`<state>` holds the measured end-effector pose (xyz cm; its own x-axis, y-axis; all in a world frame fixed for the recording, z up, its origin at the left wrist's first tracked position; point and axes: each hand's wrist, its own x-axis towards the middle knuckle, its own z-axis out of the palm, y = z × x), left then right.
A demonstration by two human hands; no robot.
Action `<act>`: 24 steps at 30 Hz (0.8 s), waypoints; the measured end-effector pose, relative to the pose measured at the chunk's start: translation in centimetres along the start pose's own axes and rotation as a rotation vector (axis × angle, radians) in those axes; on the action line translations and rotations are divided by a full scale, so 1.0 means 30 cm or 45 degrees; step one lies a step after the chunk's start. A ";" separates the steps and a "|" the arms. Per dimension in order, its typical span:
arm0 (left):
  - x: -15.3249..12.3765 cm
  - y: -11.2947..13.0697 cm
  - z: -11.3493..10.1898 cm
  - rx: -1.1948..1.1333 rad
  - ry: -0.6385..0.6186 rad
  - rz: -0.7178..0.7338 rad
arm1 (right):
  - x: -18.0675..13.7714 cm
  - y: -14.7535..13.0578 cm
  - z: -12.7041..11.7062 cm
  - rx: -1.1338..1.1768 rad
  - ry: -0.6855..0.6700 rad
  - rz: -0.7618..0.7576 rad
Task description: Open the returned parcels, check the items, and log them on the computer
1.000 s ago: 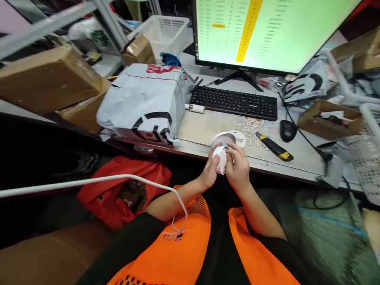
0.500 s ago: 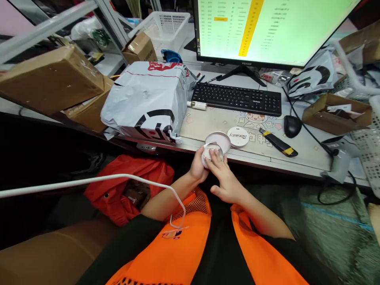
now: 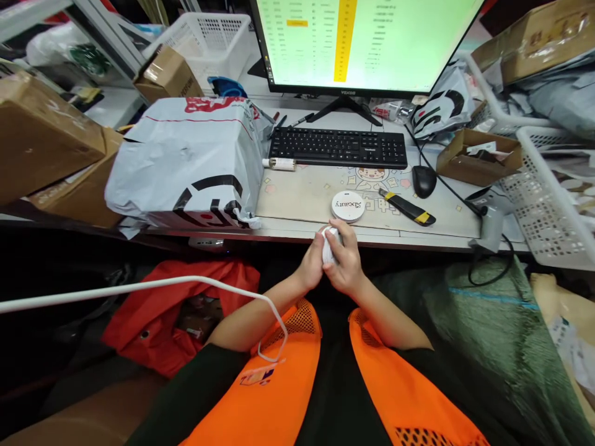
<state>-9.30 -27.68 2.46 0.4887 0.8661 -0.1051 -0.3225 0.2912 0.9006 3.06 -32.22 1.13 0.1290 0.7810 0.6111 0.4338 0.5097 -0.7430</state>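
A round white compact (image 3: pixel 328 248), its lid closed, is held on edge at the desk's front edge. My left hand (image 3: pixel 310 266) is closed around its left side. My right hand (image 3: pixel 346 262) grips it from the right, with the fingers over the top and the thumb low. Much of the compact is hidden by the fingers. Just beyond my hands, a second white round compact (image 3: pixel 348 205) with "beauty" lettering lies flat on the desk mat (image 3: pixel 297 192). A black and yellow box cutter (image 3: pixel 408 207) lies to its right.
A bulky white plastic parcel (image 3: pixel 186 161) stands at left beside cardboard boxes (image 3: pixel 46 136). Behind are a keyboard (image 3: pixel 338 147) and monitor (image 3: pixel 372 43). A mouse (image 3: pixel 424 181), small open box (image 3: pixel 478 155) and white basket (image 3: pixel 543 210) are at right. A white cable (image 3: pixel 139 284) crosses in front.
The compact in my hands was open with its lid tilted back; now it is closed and turned on edge. My right fingers have wrapped around it. The camera view has shifted right.
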 end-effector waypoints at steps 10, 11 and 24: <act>0.011 -0.039 0.002 1.124 -0.131 1.212 | -0.008 -0.135 -0.003 0.848 0.307 0.910; 0.031 -0.010 -0.019 1.212 -0.329 1.269 | 0.003 -0.139 -0.026 1.055 0.243 1.111; -0.030 -0.027 0.063 0.954 -0.439 0.574 | -0.002 -0.110 -0.073 1.207 0.206 1.220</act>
<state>-7.94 -29.47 2.62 0.6965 0.6307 0.3423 0.0074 -0.4833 0.8754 3.57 -34.76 4.15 0.1621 0.9488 -0.2712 -0.6516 -0.1035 -0.7515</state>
